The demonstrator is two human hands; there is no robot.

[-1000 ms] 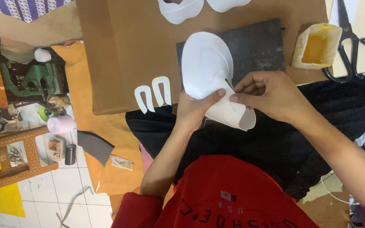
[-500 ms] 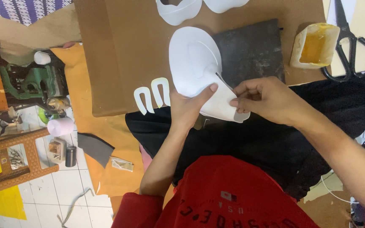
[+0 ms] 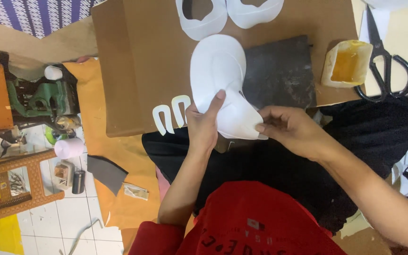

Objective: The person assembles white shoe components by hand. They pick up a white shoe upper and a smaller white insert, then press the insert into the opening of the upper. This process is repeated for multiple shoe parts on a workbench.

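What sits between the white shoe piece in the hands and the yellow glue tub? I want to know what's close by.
In the head view, a dark grey slab lies between the white shoe piece and the yellow glue tub, on the brown board.

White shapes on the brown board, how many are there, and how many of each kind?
Big white piece held by the left hand and right hand: 1
White cut-out pieces at the board's top edge: 2
Small U-shaped white pieces: 2
Total: 5
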